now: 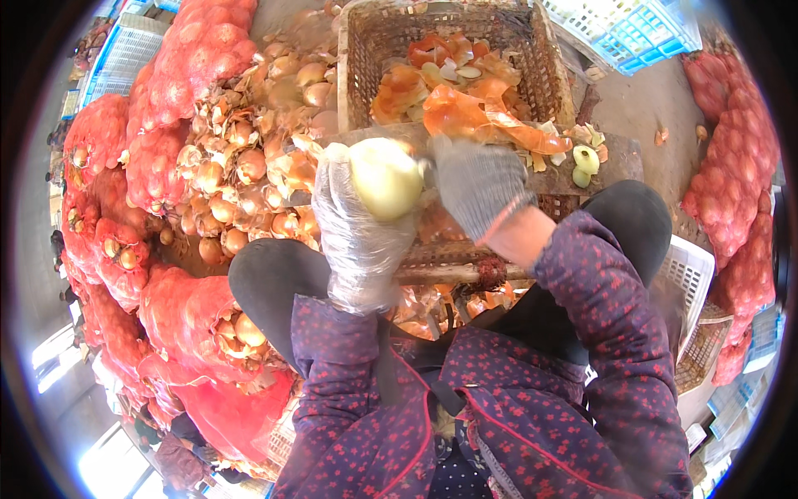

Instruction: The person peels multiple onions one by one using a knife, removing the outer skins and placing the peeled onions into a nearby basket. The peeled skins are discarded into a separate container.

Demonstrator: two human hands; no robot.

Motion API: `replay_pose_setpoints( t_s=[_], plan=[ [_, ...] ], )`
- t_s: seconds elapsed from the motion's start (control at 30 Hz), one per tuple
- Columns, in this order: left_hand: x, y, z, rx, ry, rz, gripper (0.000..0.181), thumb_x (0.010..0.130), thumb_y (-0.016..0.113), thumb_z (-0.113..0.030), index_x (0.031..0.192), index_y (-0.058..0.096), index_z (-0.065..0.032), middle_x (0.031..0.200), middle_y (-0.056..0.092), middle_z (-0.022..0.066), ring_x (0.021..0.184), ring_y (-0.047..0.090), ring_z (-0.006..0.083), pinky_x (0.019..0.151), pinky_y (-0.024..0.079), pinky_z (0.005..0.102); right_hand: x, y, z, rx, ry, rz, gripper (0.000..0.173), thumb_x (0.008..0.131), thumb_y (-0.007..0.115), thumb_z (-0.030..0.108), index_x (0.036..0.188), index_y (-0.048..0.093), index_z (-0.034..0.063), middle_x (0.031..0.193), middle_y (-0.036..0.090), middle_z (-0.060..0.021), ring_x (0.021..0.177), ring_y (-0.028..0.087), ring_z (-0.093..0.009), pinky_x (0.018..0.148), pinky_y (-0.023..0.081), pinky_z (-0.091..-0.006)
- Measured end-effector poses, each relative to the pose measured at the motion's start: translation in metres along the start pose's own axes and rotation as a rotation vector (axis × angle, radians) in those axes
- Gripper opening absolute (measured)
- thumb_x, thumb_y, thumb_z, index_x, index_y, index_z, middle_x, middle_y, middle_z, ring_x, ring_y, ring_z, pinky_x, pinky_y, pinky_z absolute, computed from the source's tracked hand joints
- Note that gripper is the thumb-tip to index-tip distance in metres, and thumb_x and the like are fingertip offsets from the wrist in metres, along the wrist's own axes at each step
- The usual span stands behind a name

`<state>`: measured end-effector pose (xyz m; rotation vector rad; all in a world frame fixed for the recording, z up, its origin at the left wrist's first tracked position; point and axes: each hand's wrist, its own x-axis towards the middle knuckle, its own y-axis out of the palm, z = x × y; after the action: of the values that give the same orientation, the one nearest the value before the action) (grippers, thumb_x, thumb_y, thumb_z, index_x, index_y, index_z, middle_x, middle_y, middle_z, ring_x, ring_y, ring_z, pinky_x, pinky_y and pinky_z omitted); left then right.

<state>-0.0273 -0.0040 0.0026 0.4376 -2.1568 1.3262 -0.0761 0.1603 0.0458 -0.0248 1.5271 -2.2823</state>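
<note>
My left hand (358,224), wrapped in clear plastic film, holds a large peeled onion (386,179), pale yellow-green and smooth. Close to the onion's right side is my right hand (481,187) in a grey knit glove, its fingers curled and blurred by motion. A small dark piece shows between this hand and the onion; I cannot tell what it is or whether the hand grips it. Beneath both hands runs a wooden board (614,159). Orange onion skin (499,121) drapes over its far edge, and cut onion ends (585,165) lie on its right part.
Beyond the board stands a dirty plastic crate (349,68) with onion peels inside. Unpeeled onions (249,165) are heaped at the left, beside red mesh sacks (187,318). More mesh sacks (729,162) line the right. A blue-and-white crate (648,37) sits at the far right.
</note>
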Motion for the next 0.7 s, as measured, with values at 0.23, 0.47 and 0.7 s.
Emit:
replay_pose_setpoints(
  t_s=[0.23,0.47,0.7],
  plan=[
    [-0.005,-0.001,0.008,-0.34,-0.181,0.131,0.104,0.072,0.082,-0.001,0.156,0.02,-0.0014,0.122,0.06,0.0221,0.105,0.067,0.0325,0.094,0.054,0.0431,-0.019,0.018,-0.001,-0.015,-0.186,-0.037,0.022,0.095,0.062,0.026,0.103,0.066,0.0062,0.089,0.072,-0.0137,0.08,0.075,-0.032,0.066,0.058,-0.0463],
    [-0.006,0.001,0.006,-0.16,-0.166,0.087,0.108,0.063,0.093,-0.02,0.15,0.033,0.0025,0.135,0.051,0.028,0.126,0.051,0.0464,0.106,0.044,0.0534,-0.022,0.011,0.009,0.032,-0.129,-0.041,0.021,0.092,0.066,0.019,0.102,0.059,0.0024,0.084,0.07,-0.0171,0.08,0.072,-0.034,0.07,0.056,-0.0446],
    [-0.013,0.002,0.007,-0.13,-0.146,0.118,0.102,0.068,0.091,-0.022,0.15,0.035,0.0014,0.142,0.049,0.0293,0.13,0.049,0.0481,0.11,0.042,0.0545,0.021,0.003,0.012,-0.199,-0.084,0.195,0.017,0.093,0.063,0.018,0.097,0.068,0.0017,0.089,0.074,-0.0197,0.077,0.075,-0.035,0.066,0.059,-0.0467]
  ],
)
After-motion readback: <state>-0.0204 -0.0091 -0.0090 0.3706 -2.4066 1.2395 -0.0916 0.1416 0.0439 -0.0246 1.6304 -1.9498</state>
